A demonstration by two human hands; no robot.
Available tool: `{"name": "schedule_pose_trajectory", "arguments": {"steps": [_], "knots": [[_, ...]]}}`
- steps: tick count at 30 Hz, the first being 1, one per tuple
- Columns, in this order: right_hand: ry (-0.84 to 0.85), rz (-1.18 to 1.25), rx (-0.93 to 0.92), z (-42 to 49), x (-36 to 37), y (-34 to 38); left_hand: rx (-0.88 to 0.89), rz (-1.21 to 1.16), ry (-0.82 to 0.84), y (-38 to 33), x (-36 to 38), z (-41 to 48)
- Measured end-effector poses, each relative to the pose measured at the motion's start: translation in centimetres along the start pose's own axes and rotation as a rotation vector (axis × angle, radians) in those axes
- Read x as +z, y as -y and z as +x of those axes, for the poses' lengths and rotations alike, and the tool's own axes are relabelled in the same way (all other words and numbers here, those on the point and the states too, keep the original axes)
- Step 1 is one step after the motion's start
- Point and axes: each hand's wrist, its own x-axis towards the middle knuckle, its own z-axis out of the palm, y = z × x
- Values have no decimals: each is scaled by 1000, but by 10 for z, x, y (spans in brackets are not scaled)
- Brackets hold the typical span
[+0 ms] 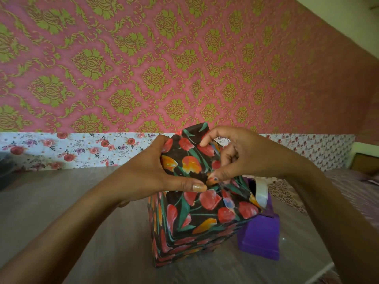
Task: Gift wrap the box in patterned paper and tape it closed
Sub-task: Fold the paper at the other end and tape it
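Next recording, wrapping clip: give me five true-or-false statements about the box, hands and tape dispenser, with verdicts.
1. The box wrapped in black tulip-patterned paper stands on the wood-grain table. True.
2. The left hand and right hand both grip the paper at the box's top. True.
3. The right hand holds the purple plastic tape dispenser. False: it sits on the table right of the box, untouched.
4. The box's top is folded flat. False: a paper flap stands up at its far edge.
5. The wall behind is pink with a gold pattern. True.
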Motion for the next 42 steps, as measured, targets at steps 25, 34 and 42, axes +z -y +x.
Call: {"name": "schedule_pose_trajectory", "arguments": {"steps": [25, 34, 42], "knots": [[-296, 226, 174, -3, 30, -19, -91, -146, -232, -10, 11, 2], [-310, 909, 189, -11, 36, -45, -117, -155, -255, -9, 12, 2], [-262, 604, 182, 5, 39, -29, -49, -266, -269, -9, 8, 0]]}}
